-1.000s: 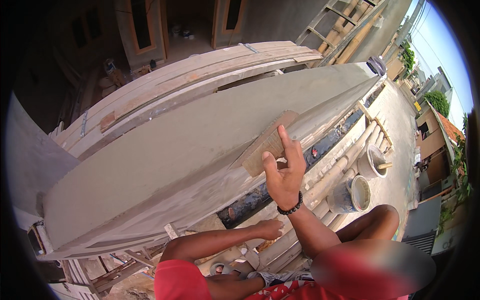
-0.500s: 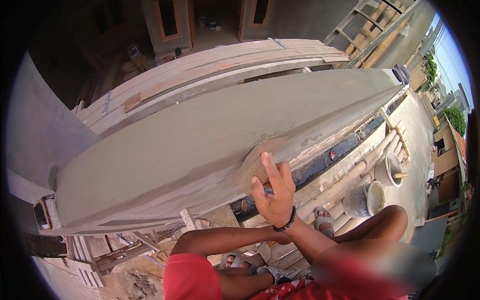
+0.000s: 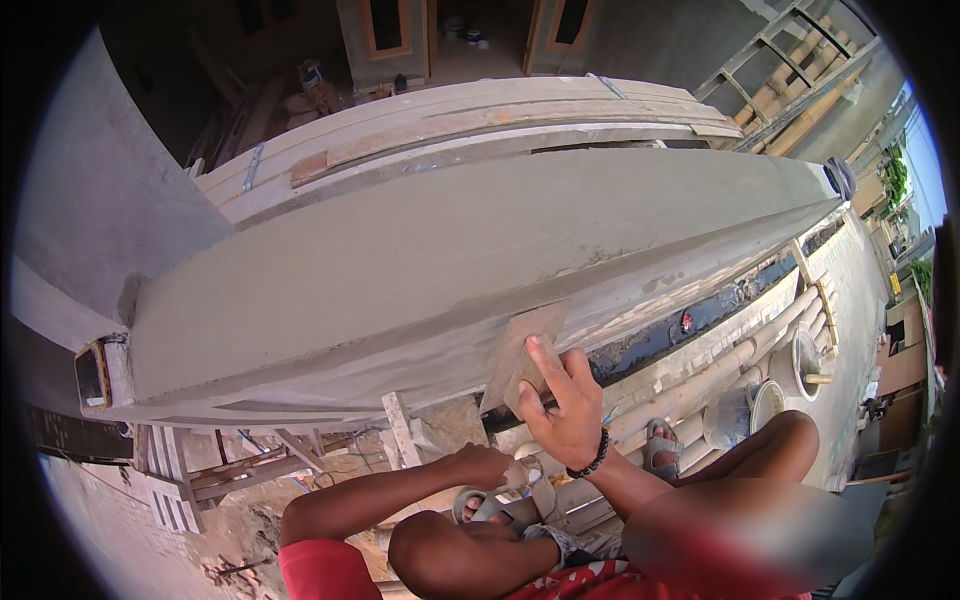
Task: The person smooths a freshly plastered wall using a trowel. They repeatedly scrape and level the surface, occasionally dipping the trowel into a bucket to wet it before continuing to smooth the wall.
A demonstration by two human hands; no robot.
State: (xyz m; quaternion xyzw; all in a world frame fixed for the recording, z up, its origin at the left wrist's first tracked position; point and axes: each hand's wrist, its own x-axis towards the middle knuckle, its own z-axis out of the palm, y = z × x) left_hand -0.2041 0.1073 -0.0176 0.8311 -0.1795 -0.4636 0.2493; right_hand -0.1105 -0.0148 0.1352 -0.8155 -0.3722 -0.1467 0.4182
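Note:
In my right hand (image 3: 565, 402), which wears a dark beaded bracelet, is a thin, flat, brownish rectangular plate (image 3: 528, 345). Fingers and thumb press it against the side face of a long grey plastered ledge (image 3: 400, 235), just below the ledge's front edge. Wet-looking plaster covers the ledge's broad top, and small rough spots show along the edge beyond the plate. My left hand (image 3: 484, 466) is lower and to the left, above my bent knee. Its fingers are curled; whether they hold anything is hidden.
Behind the ledge run pale planks (image 3: 440, 115). A dark, wet trench (image 3: 650, 345) and bamboo poles (image 3: 740, 355) lie along the right below. Two buckets, one whitish (image 3: 796, 362) and one translucent (image 3: 735, 415), stand there. Wooden supports (image 3: 398, 430) rise under the ledge; a ladder (image 3: 765, 65) leans at the far right.
The plate in my right hand has moved down from the ledge's front edge onto its side face. My left hand has drawn back leftward from behind my right wrist. The view has shifted slightly.

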